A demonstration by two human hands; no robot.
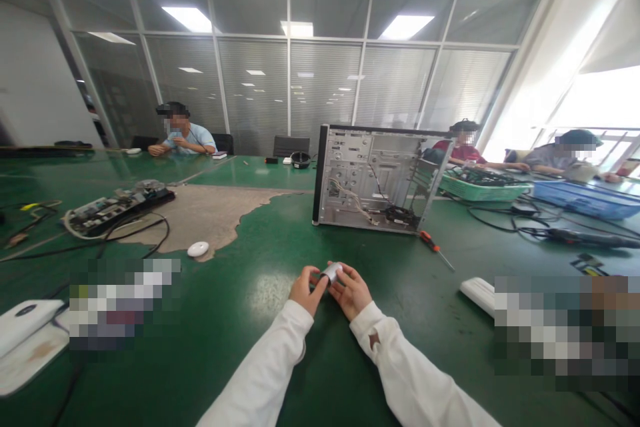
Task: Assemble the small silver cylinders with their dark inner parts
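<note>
Between both hands, just above the green table (280, 373), is a small silvery cylindrical piece (331, 272); its exact kind I cannot make out. My left hand (306, 290) closes its thumb and fingers on the left end, where the rim looks dark. On the right side my right hand (353, 291) grips the same piece, fingertips on its upper side. Beyond the hands an opened computer case (370, 180) stands upright, with loose cables and bare metal bays showing. A screwdriver (436, 250) with an orange-and-black handle lies by its lower right corner.
At left lie an opened power strip (120, 207), black cables and a white round lid (198, 251). A green basket (487, 190) and a blue basket (585, 200) stand at right, near a dark corded tool (590, 238). Several people sit across the table. Blurred patches cover items on both sides.
</note>
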